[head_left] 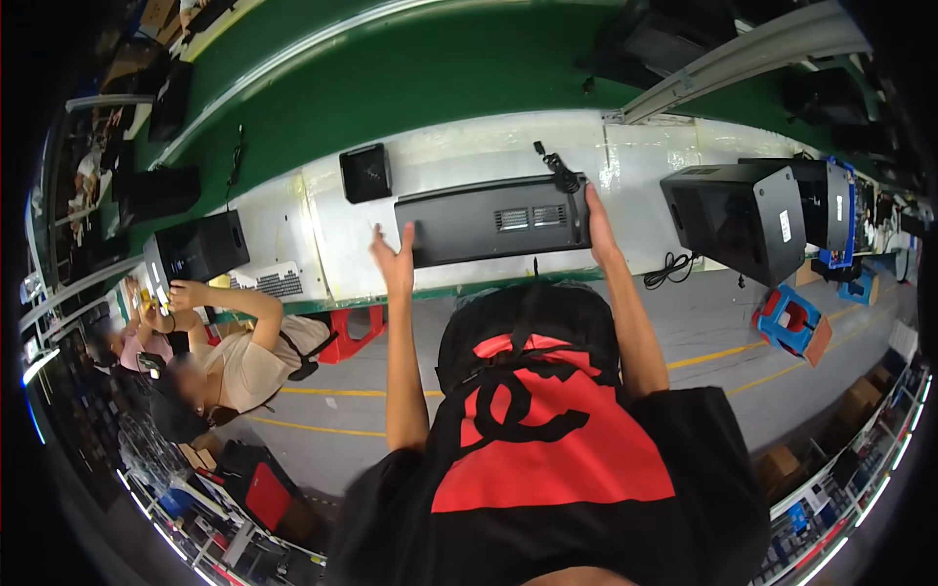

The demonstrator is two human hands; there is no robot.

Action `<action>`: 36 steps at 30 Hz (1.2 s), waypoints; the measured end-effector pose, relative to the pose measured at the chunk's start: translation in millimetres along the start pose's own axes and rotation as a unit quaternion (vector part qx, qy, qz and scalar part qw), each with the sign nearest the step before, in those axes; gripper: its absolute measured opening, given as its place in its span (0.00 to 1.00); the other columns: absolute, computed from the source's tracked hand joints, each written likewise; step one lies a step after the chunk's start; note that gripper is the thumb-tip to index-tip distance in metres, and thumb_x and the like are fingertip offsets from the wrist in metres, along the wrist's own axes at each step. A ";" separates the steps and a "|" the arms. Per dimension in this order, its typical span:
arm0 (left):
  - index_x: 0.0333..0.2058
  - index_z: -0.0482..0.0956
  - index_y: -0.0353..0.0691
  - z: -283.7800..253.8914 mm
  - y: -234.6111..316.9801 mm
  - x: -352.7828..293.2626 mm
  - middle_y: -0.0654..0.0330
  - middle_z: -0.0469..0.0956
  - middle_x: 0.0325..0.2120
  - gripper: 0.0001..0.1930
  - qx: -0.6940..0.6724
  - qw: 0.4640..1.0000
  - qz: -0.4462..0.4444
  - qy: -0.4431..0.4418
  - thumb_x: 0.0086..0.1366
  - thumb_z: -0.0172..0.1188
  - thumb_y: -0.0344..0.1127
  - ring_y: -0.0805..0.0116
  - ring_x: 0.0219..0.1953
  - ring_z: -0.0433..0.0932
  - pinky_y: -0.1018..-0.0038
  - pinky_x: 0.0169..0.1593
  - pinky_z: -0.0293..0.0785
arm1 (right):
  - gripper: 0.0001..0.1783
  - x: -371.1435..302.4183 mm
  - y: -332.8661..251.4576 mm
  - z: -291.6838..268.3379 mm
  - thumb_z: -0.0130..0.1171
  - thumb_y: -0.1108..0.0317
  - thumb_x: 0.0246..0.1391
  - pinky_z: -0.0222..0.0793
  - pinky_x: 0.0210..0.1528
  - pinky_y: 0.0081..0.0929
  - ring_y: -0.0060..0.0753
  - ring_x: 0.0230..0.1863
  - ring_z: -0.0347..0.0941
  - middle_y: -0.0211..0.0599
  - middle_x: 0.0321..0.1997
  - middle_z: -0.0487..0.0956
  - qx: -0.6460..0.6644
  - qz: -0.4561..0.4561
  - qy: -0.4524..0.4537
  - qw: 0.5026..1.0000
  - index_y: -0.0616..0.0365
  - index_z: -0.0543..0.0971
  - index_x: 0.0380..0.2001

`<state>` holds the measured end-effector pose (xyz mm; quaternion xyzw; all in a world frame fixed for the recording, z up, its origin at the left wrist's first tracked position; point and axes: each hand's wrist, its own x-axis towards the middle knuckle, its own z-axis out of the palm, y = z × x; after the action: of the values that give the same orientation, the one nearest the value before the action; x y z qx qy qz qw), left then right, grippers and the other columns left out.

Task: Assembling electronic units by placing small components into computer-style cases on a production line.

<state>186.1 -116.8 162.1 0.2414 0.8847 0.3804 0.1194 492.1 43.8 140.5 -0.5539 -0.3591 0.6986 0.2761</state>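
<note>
A long black computer case point(459, 227) lies on its side on the white worktop in front of me, two slotted vents showing on its upward face. A bundled black cable point(561, 174) with a plug rests at its far right corner. At the case's left end is my left hand point(394, 259), slightly blurred, with thumb and fingers spread and nothing in its grasp. My right hand point(601, 230) lies along the right end, fingers stretched out flat against it; its far fingertips are partly hidden.
Beyond the case sits a small black box point(365, 173) on the worktop point(469, 146). More black cases point(733, 220) stand to the right, near a coiled cable point(671, 271). On the left, a person point(256, 366) handles another case point(195, 249) beside a keyboard point(278, 280). Stools point(791, 322) stand on the floor.
</note>
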 end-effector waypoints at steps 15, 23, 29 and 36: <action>0.51 0.70 0.29 -34.5 -70.6 69.7 0.48 0.75 0.45 0.32 -0.197 0.945 -0.152 -0.211 0.65 0.49 0.57 0.62 0.49 0.72 0.71 0.53 0.65 | 0.38 17.4 0.1 72.8 0.36 0.44 0.63 0.40 0.68 0.24 0.33 0.68 0.49 0.40 0.68 0.57 -0.029 -0.009 -0.025 0.999 0.66 0.56 0.63; 0.40 0.77 0.34 10.2 -106.2 211.8 0.45 0.78 0.34 0.15 0.106 0.991 0.066 0.049 0.60 0.57 0.40 0.44 0.42 0.75 0.56 0.45 0.71 | 0.36 -15.6 -7.2 74.0 0.41 0.43 0.61 0.48 0.65 0.33 0.40 0.64 0.57 0.40 0.66 0.59 -0.062 0.029 0.055 0.996 0.53 0.54 0.66; 0.37 0.78 0.35 28.1 -143.5 250.4 0.40 0.77 0.33 0.11 0.161 0.980 0.030 -0.115 0.61 0.56 0.37 0.39 0.39 0.75 0.55 0.43 0.72 | 0.38 -11.3 23.0 66.6 0.38 0.40 0.61 0.52 0.63 0.33 0.39 0.62 0.60 0.47 0.65 0.60 -0.048 0.004 0.064 0.997 0.57 0.57 0.65; 0.44 0.74 0.35 -2.0 -158.1 241.6 0.37 0.76 0.36 0.16 0.131 0.987 -0.010 -0.096 0.62 0.56 0.39 0.40 0.41 0.74 0.57 0.44 0.71 | 0.41 -23.2 18.6 101.9 0.32 0.40 0.64 0.51 0.63 0.26 0.38 0.61 0.62 0.48 0.61 0.66 -0.081 0.064 0.177 0.979 0.73 0.61 0.59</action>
<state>-74.4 -86.7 41.2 0.2815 0.9138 0.2346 0.1752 398.7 -5.4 152.0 -0.7112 -0.3237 0.5741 0.2448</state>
